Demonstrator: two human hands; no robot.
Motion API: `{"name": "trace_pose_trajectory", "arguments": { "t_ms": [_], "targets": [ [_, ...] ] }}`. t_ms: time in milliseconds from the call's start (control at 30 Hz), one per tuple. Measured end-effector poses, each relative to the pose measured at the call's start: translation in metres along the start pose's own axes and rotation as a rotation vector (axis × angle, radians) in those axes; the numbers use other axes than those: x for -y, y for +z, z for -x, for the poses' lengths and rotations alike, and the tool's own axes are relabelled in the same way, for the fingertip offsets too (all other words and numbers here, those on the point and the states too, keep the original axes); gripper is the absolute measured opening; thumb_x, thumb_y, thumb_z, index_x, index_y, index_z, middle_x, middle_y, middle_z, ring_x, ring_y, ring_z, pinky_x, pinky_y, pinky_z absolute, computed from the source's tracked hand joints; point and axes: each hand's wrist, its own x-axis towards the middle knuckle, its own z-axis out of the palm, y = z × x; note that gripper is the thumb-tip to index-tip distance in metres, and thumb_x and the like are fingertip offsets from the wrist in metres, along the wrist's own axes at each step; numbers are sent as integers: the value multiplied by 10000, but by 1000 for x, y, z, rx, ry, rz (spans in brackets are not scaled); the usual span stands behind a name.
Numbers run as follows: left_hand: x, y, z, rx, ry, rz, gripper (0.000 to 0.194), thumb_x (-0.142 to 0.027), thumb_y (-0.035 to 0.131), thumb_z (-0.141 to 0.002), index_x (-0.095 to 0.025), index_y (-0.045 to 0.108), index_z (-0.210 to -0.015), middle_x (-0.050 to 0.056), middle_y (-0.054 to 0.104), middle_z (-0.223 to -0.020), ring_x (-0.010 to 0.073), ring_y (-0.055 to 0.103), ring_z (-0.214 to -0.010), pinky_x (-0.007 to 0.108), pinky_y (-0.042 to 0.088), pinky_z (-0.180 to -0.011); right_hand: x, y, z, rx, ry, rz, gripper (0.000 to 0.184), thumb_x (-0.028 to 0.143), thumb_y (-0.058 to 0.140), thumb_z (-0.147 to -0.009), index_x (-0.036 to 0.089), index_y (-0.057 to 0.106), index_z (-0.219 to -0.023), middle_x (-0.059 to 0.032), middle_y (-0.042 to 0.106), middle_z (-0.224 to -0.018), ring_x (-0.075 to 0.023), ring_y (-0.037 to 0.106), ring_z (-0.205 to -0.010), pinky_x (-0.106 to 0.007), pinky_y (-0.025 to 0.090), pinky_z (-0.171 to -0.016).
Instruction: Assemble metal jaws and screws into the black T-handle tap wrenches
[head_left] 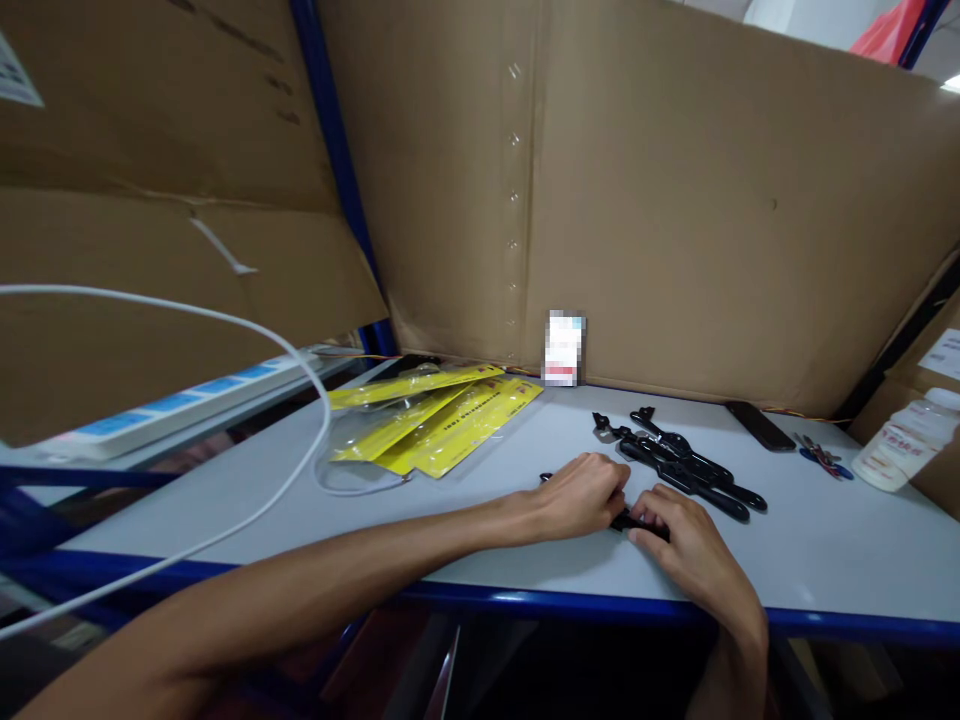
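A black spokeshave lies low over the front of the table, mostly hidden by my fingers. My left hand is closed over its middle, and one dark end pokes out on the far left of that hand. Round the right-hand handle are the bent fingers of my right hand, the thumb pressed along its near side. Just beyond my hands, several more black spokeshaves rest in an overlapping pile, their handles pointing to the right.
Yellow-carded clear packages lie fanned at back left. A white cable loops past a power strip. At right are a phone, small keys or tools and a white bottle. Cardboard walls the back.
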Motion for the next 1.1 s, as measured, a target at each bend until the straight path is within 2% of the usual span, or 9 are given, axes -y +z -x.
{"name": "trace_pose_trajectory", "arguments": {
  "t_ms": [167, 333, 533, 700, 867, 1000, 1100],
  "targets": [
    [0, -6, 5, -19, 77, -42, 122, -66, 581, -831, -150, 661, -792, 88, 694, -855, 222, 670, -843, 282, 476, -695, 2, -1, 0, 9, 11, -16, 55, 176, 573, -859, 229, 591, -855, -24, 625, -918, -210, 583, -884, -325, 414, -789],
    [-2, -7, 9, 54, 63, -31, 116, -70, 555, -849, -154, 636, -850, 68, 699, -799, 209, 662, -713, 288, 430, -605, 3, 0, 0, 12, 23, -16, 65, 168, 576, -847, 230, 590, -861, -14, 610, -910, -201, 580, -876, -327, 406, -789],
    [-3, -4, 7, -35, 50, -41, 130, -57, 554, -827, -151, 627, -774, 97, 694, -856, 215, 663, -771, 291, 434, -632, 2, 1, 1, 1, 16, -25, 64, 165, 586, -859, 227, 594, -866, -19, 616, -927, -205, 582, -900, -329, 407, -804],
    [-3, -5, 7, 42, -12, 22, 134, -61, 556, -828, -155, 639, -780, 55, 684, -716, 199, 656, -673, 274, 351, -573, 3, 1, 0, 6, 26, -23, 65, 161, 591, -858, 225, 598, -852, -11, 610, -905, -199, 580, -883, -320, 402, -792],
    [-3, -6, 8, 44, -23, 30, 154, -59, 545, -853, -155, 652, -797, 49, 680, -687, 189, 645, -643, 272, 303, -548, 1, 4, 1, 2, 20, -25, 71, 156, 597, -859, 226, 603, -867, -10, 613, -916, -199, 577, -892, -318, 398, -798],
    [-3, -9, 7, 77, -47, 11, 145, -62, 566, -839, -158, 674, -849, 47, 690, -714, 196, 643, -664, 266, 324, -559, 2, 3, 1, -6, 18, -33, 77, 149, 602, -851, 226, 600, -859, -7, 611, -907, -196, 579, -885, -318, 396, -795],
    [-3, -11, 8, 65, 2, -46, 129, -68, 584, -836, -157, 677, -840, 72, 702, -813, 216, 662, -765, 273, 383, -619, 4, 3, 1, -2, 20, -33, 73, 151, 600, -850, 223, 594, -847, -8, 612, -906, -195, 576, -873, -323, 396, -796]
  ]
}}
